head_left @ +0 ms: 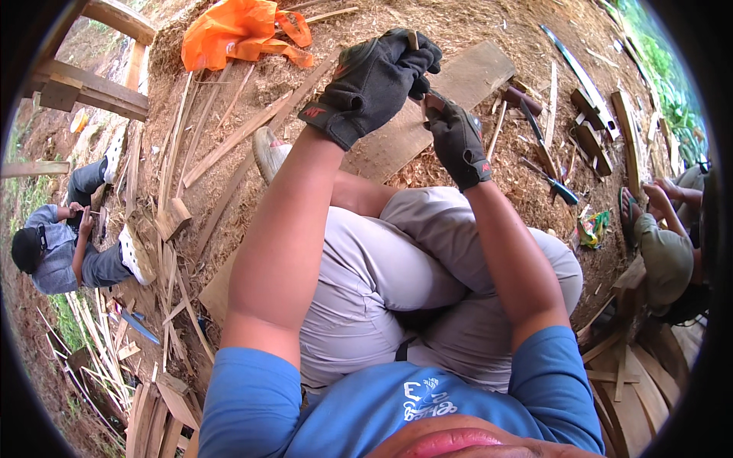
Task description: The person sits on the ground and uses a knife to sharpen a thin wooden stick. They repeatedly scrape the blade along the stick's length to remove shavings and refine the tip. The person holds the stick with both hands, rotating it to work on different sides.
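Both my hands are raised close together over a wide wooden board (477, 72) lying on the ground. My left hand (366, 84), in a black work glove, is closed around a thin wooden stick (413, 40), whose pale end pokes out above the fingers. Just right of it and lower, my right hand (456, 141), gloved in black too, has its fingers bent and pinched near the stick's lower part. What exactly sits between those right fingers is mostly hidden. My crossed legs in light grey trousers (374, 267) are below the hands.
To the right lie a hand saw (576, 72), a dark mallet-like tool (523, 99), wooden blocks (592, 145) and a blue-handled tool (563, 191). An orange bag (229, 34) and long wood strips (237, 141) lie left. One person (69, 244) sits left, another (664, 237) right.
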The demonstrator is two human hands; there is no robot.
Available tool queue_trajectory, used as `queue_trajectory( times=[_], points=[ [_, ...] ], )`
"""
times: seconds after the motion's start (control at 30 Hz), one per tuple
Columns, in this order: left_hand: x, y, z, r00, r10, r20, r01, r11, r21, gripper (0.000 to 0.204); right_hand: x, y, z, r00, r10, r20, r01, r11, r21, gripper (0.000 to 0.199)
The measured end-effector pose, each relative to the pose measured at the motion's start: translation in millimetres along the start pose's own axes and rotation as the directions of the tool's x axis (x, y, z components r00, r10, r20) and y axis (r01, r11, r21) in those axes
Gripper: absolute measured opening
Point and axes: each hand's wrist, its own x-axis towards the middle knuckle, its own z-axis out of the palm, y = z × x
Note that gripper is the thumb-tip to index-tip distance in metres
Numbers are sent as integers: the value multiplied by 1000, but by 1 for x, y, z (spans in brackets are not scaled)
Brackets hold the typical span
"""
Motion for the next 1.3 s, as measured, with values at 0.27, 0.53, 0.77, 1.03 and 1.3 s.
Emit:
queue_trajectory(
  times=[0.27, 0.53, 0.77, 1.03, 1.3],
  points=[
    [9, -22, -9, 998, 3, -64, 10, 980, 199, 16, 24, -11, -51, 964, 235, -125, -133, 832, 539, 31],
    [19, -48, -3, 990, -58, -128, 80, 981, 177, 23, 31, -6, -81, 951, 254, -174, -85, 759, 646, 35],
    [17, -49, 9, 945, -289, -150, 289, 957, -23, 17, 19, -41, -181, 911, -304, -278, 170, 892, -419, 22],
    [20, -69, -43, 864, -340, -373, 166, 889, -427, 30, -44, 1, -332, 913, -357, -199, 78, 630, -773, 58],
    [10, -77, -76, 824, -309, -475, 1, 839, -543, 32, -47, 20, -355, 847, -431, -312, 106, 711, -695, 47]
  ],
)
